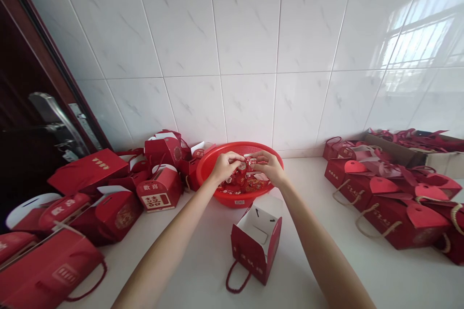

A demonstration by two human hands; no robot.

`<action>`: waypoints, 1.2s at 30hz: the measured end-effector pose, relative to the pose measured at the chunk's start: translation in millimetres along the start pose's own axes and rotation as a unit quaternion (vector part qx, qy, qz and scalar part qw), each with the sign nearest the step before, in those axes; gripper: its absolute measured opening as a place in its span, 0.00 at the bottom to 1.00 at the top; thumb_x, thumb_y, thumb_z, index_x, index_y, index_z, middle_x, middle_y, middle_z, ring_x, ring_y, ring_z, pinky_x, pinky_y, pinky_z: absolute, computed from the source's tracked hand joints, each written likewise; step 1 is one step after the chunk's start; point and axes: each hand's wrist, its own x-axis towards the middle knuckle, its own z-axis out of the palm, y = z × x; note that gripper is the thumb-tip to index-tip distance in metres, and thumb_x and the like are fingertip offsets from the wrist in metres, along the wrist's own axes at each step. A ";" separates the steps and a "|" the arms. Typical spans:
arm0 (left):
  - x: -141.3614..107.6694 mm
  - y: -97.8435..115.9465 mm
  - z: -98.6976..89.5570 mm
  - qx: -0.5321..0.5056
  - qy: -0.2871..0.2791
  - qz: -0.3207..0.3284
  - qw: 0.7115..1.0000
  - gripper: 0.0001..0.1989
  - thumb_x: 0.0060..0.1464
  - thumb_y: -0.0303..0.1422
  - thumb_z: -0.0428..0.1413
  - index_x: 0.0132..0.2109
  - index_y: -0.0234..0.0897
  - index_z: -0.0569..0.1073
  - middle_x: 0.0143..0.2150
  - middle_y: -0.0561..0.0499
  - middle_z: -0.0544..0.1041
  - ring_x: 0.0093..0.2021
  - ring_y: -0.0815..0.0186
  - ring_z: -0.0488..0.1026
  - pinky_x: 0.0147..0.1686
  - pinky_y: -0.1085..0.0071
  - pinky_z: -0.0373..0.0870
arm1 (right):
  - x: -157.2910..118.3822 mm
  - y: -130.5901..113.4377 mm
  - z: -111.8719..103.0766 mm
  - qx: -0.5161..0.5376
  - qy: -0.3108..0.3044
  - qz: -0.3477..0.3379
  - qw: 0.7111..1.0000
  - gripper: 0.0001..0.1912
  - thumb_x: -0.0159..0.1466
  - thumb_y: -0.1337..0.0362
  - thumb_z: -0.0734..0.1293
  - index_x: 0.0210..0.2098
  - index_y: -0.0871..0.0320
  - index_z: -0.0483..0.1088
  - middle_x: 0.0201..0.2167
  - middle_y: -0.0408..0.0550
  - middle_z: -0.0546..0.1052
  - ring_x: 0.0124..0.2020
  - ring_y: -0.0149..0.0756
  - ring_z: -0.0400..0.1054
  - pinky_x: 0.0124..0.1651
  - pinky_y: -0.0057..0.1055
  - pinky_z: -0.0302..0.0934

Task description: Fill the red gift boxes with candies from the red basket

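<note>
Both hands are over a red plastic basket (237,202) that holds several small red printed packets (258,183). My left hand (226,167) is closed, thumb and fingers pinched on a small red packet (242,167) with a pale round print. From the other side, my right hand (270,168) is closed in a pinch at a red-and-white printed packet (250,161); whether both hands hold the same one I cannot tell. Nearer me, between my forearms, stands an opened red gift box (250,253) with a white inside and a dark red cord handle.
On the left are several red gift boxes (159,188), some with lids up, by a dark door (21,87) with a metal handle. More red boxes (387,212) with rope handles stand right, before a cardboard carton (444,163) of red ribbons. A tiled wall (248,106) rises behind.
</note>
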 end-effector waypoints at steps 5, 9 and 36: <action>-0.4 4.2 -0.3 -0.004 0.013 -0.033 0.999 0.09 0.48 0.36 0.57 0.27 0.38 0.80 0.33 0.48 0.82 0.39 0.58 0.77 0.42 0.65 0.73 | 2.8 6.6 -3.1 -0.005 0.006 -0.013 1.000 0.30 0.42 0.65 0.75 0.45 0.54 0.70 0.32 0.41 0.72 0.35 0.35 0.70 0.37 0.34 0.69; 0.4 3.3 0.1 -0.032 0.020 -0.051 0.998 0.09 0.45 0.37 0.60 0.30 0.37 0.81 0.33 0.47 0.83 0.39 0.56 0.78 0.41 0.64 0.74 | 3.6 6.5 -2.0 0.015 0.002 -0.006 1.000 0.34 0.41 0.65 0.76 0.48 0.55 0.70 0.33 0.42 0.72 0.35 0.37 0.70 0.37 0.36 0.69; 0.4 -4.7 3.8 -0.146 -0.135 -0.058 0.978 0.23 0.42 0.47 0.68 0.40 0.33 0.78 0.38 0.48 0.80 0.40 0.59 0.78 0.41 0.64 0.75 | 1.7 -0.2 0.4 0.110 -0.018 0.041 0.993 0.13 0.44 0.61 0.77 0.29 0.57 0.77 0.30 0.46 0.81 0.33 0.40 0.75 0.36 0.36 0.73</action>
